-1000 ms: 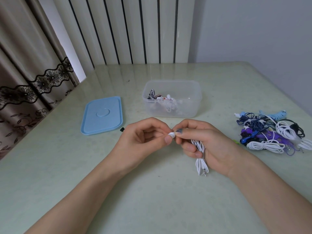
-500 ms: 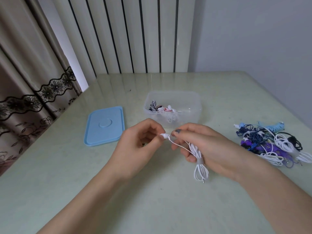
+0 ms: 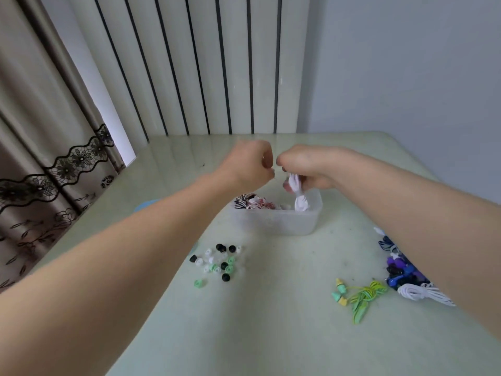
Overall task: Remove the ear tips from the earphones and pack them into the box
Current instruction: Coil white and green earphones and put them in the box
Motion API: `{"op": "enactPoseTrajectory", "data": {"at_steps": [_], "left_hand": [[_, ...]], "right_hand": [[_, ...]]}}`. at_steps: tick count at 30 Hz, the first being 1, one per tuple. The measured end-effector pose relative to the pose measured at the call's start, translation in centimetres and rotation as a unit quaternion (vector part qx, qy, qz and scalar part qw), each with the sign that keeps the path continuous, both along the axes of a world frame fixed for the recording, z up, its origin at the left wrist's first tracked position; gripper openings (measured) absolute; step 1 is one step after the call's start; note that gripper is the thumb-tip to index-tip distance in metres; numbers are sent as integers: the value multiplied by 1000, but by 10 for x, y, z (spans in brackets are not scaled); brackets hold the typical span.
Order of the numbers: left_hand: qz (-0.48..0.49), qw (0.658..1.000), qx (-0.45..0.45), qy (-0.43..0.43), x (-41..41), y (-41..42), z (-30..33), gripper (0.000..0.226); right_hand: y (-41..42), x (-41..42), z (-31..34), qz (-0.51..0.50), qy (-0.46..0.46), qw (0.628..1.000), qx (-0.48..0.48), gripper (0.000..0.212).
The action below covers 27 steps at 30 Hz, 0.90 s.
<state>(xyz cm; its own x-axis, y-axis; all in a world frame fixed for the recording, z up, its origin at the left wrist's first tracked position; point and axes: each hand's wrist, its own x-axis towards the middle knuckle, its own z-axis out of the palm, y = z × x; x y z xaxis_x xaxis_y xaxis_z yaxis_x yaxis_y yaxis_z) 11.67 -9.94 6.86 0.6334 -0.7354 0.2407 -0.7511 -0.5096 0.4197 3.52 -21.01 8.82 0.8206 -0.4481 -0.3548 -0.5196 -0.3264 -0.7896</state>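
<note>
Both my arms reach out over the clear plastic box (image 3: 273,223). My right hand (image 3: 306,166) grips a coiled white earphone set (image 3: 301,202), whose bundle hangs down into the box's right end. Close beside it, my left hand (image 3: 250,164) is curled, with a thin strand of the white cord at its fingertips. Striped and reddish earphones (image 3: 252,203) lie in the box's left end. A loose heap of black, clear and green ear tips (image 3: 217,263) sits on the table in front of the box.
A green and yellow earphone set (image 3: 363,294) lies at the front right. A tangle of blue, purple and white earphones (image 3: 401,272) is partly under my right forearm. A sliver of the blue lid (image 3: 145,205) shows behind my left arm. Curtains hang at left.
Both hands have moved away from me, from in front of the box to above it, carrying the white earphones. The view has tilted, and the ear tip heap now shows.
</note>
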Motion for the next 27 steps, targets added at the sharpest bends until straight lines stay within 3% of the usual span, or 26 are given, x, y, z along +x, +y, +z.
{"op": "enactPoseTrajectory", "data": {"at_steps": [5,9,12,15,18,23,27], "left_hand": [[-25,993,116,-6,5,-14,-17,35],[-39,988,146,6,6,-19,-26,33],[-37,989,145,19,3,-15,-25,15],[-20,993,113,13,-3,-1,-19,31],[-14,999,47,-10,-18,27,-9,23],[-5,1000,-19,-22,-61,87,-16,9],[44,998,-15,34,-76,129,-40,17]], "right_hand": [[6,-3,0,97,101,982,-129,16],[17,-11,6,167,159,928,-294,20],[25,-21,14,195,143,884,-400,16],[29,-46,26,187,96,866,-454,26],[41,-81,32,203,132,811,-532,20],[56,-126,-4,312,306,751,-496,15],[52,-148,-17,307,333,766,-457,34]]}}
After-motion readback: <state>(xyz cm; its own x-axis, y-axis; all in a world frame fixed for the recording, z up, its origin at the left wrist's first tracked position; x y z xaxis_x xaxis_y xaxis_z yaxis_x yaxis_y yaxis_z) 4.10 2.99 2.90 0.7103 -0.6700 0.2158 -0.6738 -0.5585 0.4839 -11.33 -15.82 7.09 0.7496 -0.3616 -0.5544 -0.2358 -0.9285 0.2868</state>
